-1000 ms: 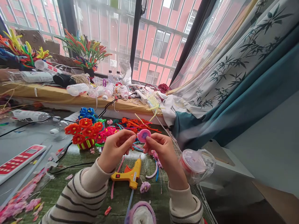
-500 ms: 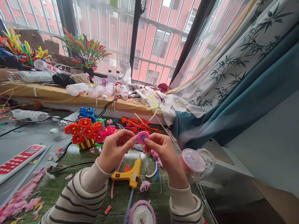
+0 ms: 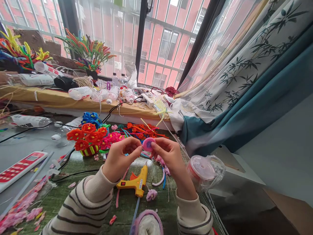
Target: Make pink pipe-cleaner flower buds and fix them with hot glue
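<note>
1. The left hand (image 3: pixel 120 160) and the right hand (image 3: pixel 171 163) are raised in the lower middle of the frame, both grasping a small pink disc (image 3: pixel 148 144) by its edges between the fingertips

2. The disc sits between the two hands, just above the green mat (image 3: pixel 73 173), with a purple centre; its exact material is hard to tell

3. A yellow glue gun (image 3: pixel 135 183) lies on the mat just below the hands, with a small pink flower (image 3: pixel 151 195) beside it

4. Orange flowers (image 3: pixel 86 137) made of fuzzy craft stems stand in a striped pot (image 3: pixel 90 150) left of the left hand, with blue flowers (image 3: pixel 91 119) behind them

5. A clear plastic-wrapped round tub (image 3: pixel 202 171) stands right of the right hand

6. A roll of white padding (image 3: pixel 148 225) sits at the bottom edge

7. Plastic bottles (image 3: pixel 80 93) lie along the ledge below the window, and a bamboo-print curtain (image 3: pixel 244 81) hangs at upper right
</note>
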{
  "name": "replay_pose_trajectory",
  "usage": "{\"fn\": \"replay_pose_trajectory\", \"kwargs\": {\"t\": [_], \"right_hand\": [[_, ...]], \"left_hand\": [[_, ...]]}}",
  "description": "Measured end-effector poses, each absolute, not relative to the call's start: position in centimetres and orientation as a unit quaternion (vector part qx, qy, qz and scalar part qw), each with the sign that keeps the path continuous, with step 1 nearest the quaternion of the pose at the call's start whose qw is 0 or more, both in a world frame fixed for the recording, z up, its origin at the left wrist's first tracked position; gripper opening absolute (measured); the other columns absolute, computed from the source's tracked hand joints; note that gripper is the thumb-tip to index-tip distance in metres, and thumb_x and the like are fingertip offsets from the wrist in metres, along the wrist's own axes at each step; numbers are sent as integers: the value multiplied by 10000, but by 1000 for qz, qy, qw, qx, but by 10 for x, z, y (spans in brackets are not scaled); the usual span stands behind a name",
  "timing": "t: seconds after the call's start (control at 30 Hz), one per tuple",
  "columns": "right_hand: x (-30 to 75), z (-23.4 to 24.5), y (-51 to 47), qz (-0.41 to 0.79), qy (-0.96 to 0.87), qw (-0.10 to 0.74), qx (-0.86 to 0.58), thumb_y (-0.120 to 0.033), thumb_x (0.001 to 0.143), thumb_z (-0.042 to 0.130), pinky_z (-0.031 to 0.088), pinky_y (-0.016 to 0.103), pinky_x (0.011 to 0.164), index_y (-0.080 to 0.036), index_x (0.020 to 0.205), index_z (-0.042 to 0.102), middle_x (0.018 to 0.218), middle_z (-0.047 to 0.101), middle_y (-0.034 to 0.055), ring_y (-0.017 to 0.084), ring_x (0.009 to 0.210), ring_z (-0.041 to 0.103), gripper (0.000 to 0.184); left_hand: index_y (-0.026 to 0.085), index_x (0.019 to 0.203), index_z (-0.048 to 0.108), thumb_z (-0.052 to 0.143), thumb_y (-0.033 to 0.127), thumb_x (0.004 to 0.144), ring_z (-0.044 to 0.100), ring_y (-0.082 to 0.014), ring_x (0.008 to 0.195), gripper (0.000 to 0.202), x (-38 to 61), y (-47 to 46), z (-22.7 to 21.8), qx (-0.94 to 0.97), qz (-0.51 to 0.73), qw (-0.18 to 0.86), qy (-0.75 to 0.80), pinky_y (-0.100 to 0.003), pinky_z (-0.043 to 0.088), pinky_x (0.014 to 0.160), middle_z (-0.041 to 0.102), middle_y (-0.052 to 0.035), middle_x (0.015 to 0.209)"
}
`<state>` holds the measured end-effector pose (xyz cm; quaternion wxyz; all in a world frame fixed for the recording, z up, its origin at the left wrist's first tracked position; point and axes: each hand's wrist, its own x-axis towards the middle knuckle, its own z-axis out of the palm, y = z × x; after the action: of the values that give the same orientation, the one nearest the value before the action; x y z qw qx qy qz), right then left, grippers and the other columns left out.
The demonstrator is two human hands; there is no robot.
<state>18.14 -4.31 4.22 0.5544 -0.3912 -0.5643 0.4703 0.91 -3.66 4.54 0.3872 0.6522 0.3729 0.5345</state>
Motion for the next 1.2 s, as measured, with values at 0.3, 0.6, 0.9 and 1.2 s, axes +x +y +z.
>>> {"fn": "replay_pose_trajectory", "kwargs": {"t": [0.3,0.6,0.9,1.2], "right_hand": [[182,38,-44,427,-602,551,-390,-364,821,708,490,241,503,-203,1009,757,743,715,30,135,564,618,252],[183,39,-46,367,-635,537,-416,-299,852,660,474,223,494,-203,1008,768,802,720,42,124,574,602,212],[184,42,-48,328,-661,529,-420,-250,843,651,447,215,505,-189,988,773,814,730,48,122,598,582,199],[184,41,-47,315,-670,520,-426,-241,840,643,459,223,528,-166,975,772,836,741,60,131,617,597,202]], "left_hand": [[152,711,658,665,294,744,586,-128,581,146,7,-36,44,684,497,378,378,-215,481,535,643,-15,636],[139,715,657,634,299,751,560,-120,569,165,8,-35,42,707,468,364,386,-209,452,512,637,-19,624],[121,732,661,616,311,746,551,-119,574,196,9,-35,40,713,450,368,392,-211,436,514,639,-27,635],[111,728,661,595,313,747,524,-111,558,213,8,-35,41,724,437,356,397,-210,418,501,626,-26,621]]}}
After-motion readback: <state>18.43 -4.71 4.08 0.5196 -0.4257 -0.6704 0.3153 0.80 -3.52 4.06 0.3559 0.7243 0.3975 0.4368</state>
